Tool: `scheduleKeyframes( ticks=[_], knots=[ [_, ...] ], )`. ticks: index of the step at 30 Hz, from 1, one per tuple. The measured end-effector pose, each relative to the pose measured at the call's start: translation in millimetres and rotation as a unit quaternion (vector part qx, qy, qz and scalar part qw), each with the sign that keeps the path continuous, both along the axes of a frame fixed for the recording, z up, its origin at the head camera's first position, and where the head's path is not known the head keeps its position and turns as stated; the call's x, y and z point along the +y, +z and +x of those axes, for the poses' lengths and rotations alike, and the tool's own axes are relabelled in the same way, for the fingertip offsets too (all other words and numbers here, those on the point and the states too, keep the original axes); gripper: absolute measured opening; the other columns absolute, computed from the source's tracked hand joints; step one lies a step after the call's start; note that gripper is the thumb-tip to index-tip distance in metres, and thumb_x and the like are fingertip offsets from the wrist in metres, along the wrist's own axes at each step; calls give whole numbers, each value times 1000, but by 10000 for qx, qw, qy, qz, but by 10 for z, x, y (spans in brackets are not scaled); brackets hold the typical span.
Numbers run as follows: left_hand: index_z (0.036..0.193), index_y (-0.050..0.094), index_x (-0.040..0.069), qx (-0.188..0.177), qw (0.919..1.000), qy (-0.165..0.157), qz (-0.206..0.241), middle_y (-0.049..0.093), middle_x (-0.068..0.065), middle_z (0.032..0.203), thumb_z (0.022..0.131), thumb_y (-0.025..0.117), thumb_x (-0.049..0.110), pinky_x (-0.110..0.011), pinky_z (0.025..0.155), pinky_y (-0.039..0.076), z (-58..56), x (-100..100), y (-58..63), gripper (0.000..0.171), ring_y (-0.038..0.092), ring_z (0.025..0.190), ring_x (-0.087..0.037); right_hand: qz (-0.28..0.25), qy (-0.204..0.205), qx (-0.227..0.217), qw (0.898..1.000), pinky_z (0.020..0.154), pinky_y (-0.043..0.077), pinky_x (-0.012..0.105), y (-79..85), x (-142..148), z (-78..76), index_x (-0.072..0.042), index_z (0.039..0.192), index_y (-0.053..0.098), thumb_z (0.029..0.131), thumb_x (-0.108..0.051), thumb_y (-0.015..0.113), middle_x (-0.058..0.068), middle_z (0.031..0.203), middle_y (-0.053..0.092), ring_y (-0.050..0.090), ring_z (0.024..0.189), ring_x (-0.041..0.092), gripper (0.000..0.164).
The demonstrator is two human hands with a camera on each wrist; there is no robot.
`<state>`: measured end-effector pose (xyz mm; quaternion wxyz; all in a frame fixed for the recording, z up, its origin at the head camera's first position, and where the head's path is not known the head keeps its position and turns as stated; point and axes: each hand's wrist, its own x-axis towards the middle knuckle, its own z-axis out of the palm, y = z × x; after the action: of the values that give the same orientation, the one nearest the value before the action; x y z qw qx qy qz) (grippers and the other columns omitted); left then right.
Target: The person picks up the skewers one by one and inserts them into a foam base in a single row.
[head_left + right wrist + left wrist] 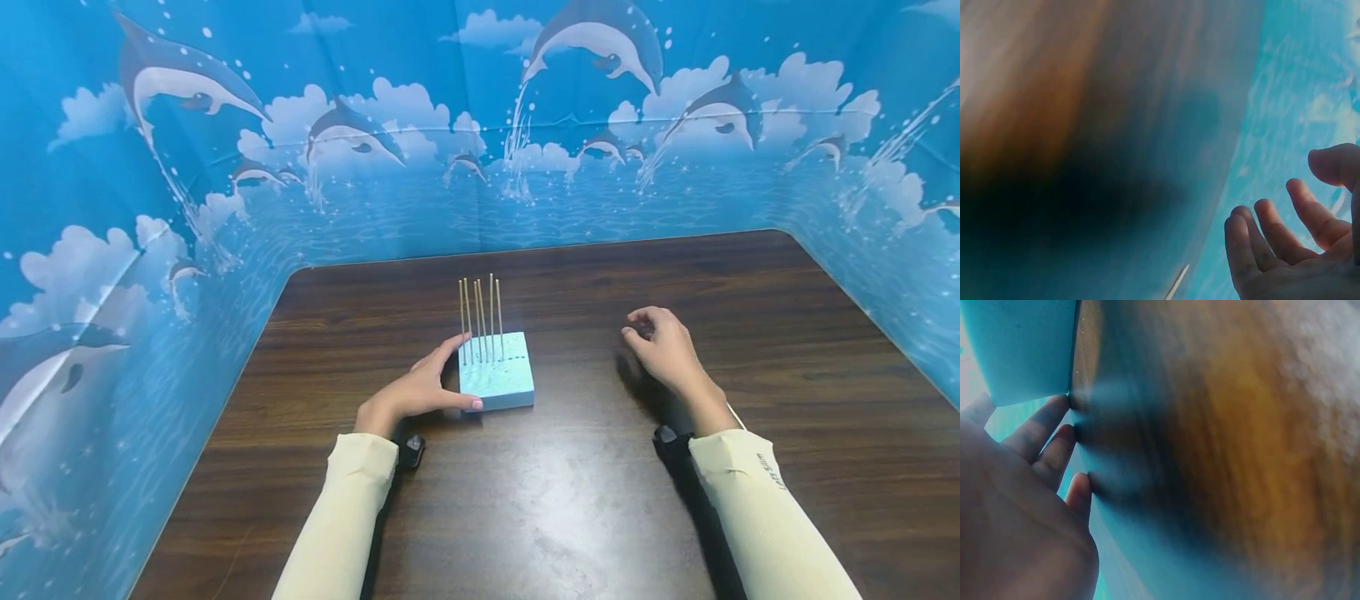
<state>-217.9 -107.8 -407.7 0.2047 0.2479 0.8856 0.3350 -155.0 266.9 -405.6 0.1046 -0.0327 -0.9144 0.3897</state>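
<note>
A light blue foam block [497, 379] rests on the dark wooden table, its top dotted with small holes. Several thin wooden sticks [491, 317] stand upright in its left and middle part. My left hand [420, 387] holds the block at its left side, thumb along the front edge and index finger at the back left corner. In the left wrist view, the fingers [1054, 456] reach along the block's side [1022, 350]. Off to the right, my right hand [666, 346] hovers over the table, fingers loosely curled, nothing between them; its fingers [1272, 231] are spread apart in the right wrist view.
A thin pale stick [1177, 282] pokes in at the bottom of the right wrist view, beside the wrist. Blue dolphin-print cloth [465, 200] hangs along the back and sides of the table [555, 500]. Dark wrist cameras [411, 451] are strapped under both wrists.
</note>
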Motion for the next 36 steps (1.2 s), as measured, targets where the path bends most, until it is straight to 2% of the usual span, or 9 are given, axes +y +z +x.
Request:
scheduleKeyframes(
  ticks=[6, 9, 13, 15, 20, 24, 29, 33, 36],
  knots=[
    [158, 13, 36, -19, 10000, 6, -32, 12, 0, 166, 71, 83, 54, -63, 115, 20, -10, 1, -7, 113, 13, 152, -29, 306, -173, -109, 9993, 93, 41, 62, -59, 244, 110, 8, 125, 56, 100, -16, 53, 33, 132, 48, 52, 111, 46, 35],
    [158, 12, 37, -53, 9999, 28, -95, 12, 2, 166, 71, 83, 57, -61, 116, 21, -18, 12, -18, 114, 13, 152, -28, 372, -223, -308, 9986, 92, 40, 63, -95, 354, 156, 9, 128, 54, 101, -18, 53, 35, 134, 45, 50, 110, 46, 38],
    [158, 12, 38, -70, 9999, 13, -107, 11, 2, 166, 70, 82, 59, -61, 116, 21, -18, 18, -20, 114, 13, 152, -27, 571, -316, -555, 9963, 96, 33, 68, -162, 476, 212, 11, 132, 50, 101, -20, 54, 37, 137, 43, 49, 115, 50, 44],
    [158, 12, 37, -71, 9999, 1, -82, 11, 1, 166, 71, 82, 58, -62, 116, 21, -14, 16, -17, 114, 13, 152, -28, 713, -404, -627, 9947, 98, 27, 71, -197, 525, 238, 11, 132, 50, 99, -21, 55, 37, 140, 41, 45, 123, 53, 46],
    [158, 12, 36, -41, 10000, -6, 3, 10, 2, 166, 72, 82, 56, -61, 116, 21, -7, 6, -17, 113, 13, 152, -27, 925, -631, -689, 9913, 102, 15, 74, -259, 612, 287, 10, 133, 49, 97, -22, 57, 37, 150, 29, 19, 142, 54, 49],
    [159, 12, 32, 21, 10000, -44, 30, 10, 2, 166, 72, 82, 55, -61, 116, 21, -9, -1, -28, 114, 12, 152, -27, 949, -680, -689, 9908, 104, 15, 72, -276, 632, 313, 11, 132, 48, 97, -21, 56, 37, 152, 26, 17, 144, 53, 48],
    [159, 12, 33, 31, 10000, -35, 26, 9, 3, 166, 72, 82, 56, -61, 116, 20, -8, 0, -30, 114, 12, 152, -27, 913, -735, -612, 9912, 104, 15, 72, -292, 640, 326, 13, 119, 49, 97, -17, 54, 38, 151, 25, 17, 144, 53, 38],
    [158, 12, 36, 16, 10000, -20, 3, 9, 3, 166, 72, 81, 56, -62, 116, 21, -7, 5, -25, 113, 12, 152, -27, 961, -799, -368, 9915, 103, 18, 72, -310, 645, 336, 8, 99, 54, 94, -12, 54, 39, 147, 33, 21, 142, 54, 21],
    [158, 11, 37, 8, 10000, -21, -21, 9, 3, 166, 72, 81, 57, -62, 116, 21, -7, 10, -25, 112, 12, 152, -27, 1033, -833, -257, 9908, 102, 20, 73, -322, 650, 344, 5, 87, 56, 92, -9, 54, 39, 145, 36, 24, 141, 54, 15]
  ],
)
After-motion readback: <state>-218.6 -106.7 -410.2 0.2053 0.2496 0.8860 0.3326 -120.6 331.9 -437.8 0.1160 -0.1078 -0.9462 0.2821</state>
